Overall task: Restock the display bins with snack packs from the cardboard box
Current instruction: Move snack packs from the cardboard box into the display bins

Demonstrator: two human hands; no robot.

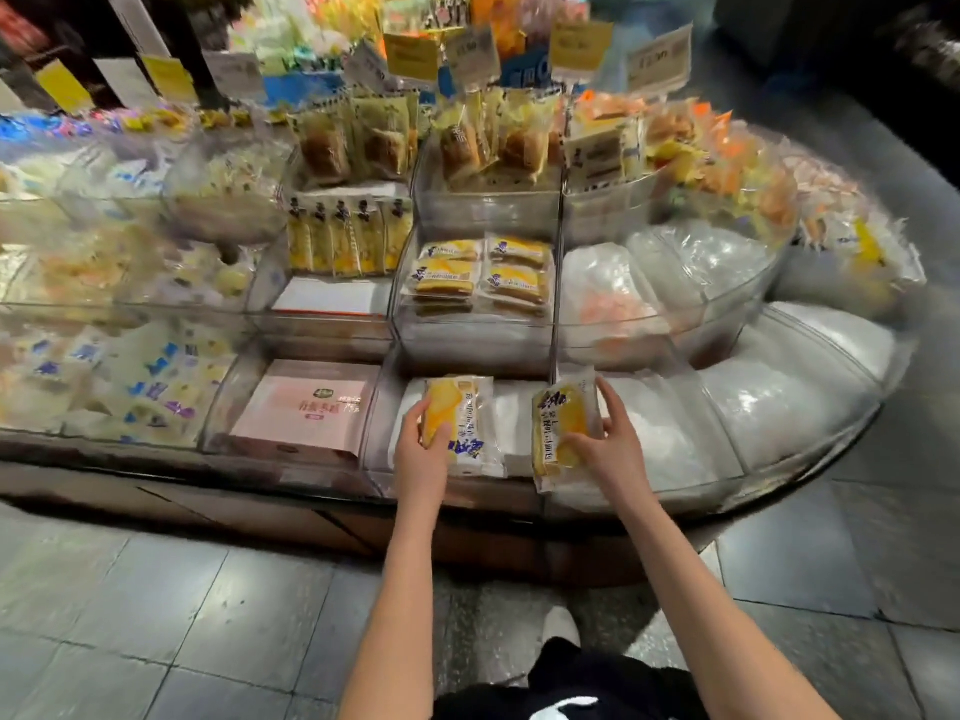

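Observation:
My left hand [422,456] grips a yellow cake snack pack [460,423] in clear wrap with blue print. My right hand [608,441] grips a second pack of the same kind [563,420]. Both packs are held over the front clear display bin [374,462], which has a white padded bottom. The bin one tier up [405,324] holds several packs of the same yellow cake [483,275]. No cardboard box is in view.
A pink flat box [306,407] lies in the front bin to the left. Tiered clear bins of wrapped breads and sweets fill the curved counter, with price tags [582,49] standing above. White padding [769,402] fills the right bins. Grey tiled floor lies below.

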